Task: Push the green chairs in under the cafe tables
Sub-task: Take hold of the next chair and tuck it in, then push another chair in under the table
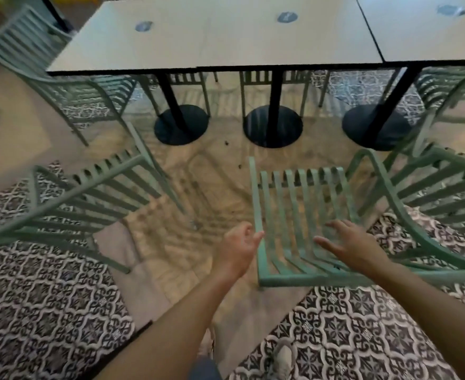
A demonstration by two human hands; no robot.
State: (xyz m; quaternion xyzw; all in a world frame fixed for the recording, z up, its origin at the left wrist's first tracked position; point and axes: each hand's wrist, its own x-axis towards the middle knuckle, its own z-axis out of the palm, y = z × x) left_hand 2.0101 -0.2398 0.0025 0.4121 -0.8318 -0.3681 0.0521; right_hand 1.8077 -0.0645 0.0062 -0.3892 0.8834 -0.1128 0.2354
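Below centre of the frame, both bare hands reach toward a green slatted chair [297, 223] seen from above and behind. Its backrest top rail runs along the lower edge, and its seat points up-frame toward the tables. The left hand [236, 249] is loosely curled at the chair's left upright, fingertips touching or just beside it; motion blur makes it hard to say which, and it grips nothing. The right hand [354, 245] is spread flat with fingers apart over the right part of the slats, apparently resting on them without grasping.

This chair stands clear of the tables, its seat front near the round black bases but not under a tabletop. A second green chair [88, 198] sits at centre left, turned at an angle, also out in the open. A third [428, 198] is at the right edge, just beside the middle one. More green chairs show at upper left [42, 67] and beyond the table legs.

Two pale tabletops [225, 37] and [428, 31] fill the top of the frame, set side by side on black posts. Small round dark stickers [287, 17] lie on them; any writing is too blurred to read.

Patterned black-and-white tile [47, 311] borders a worn tan floor.
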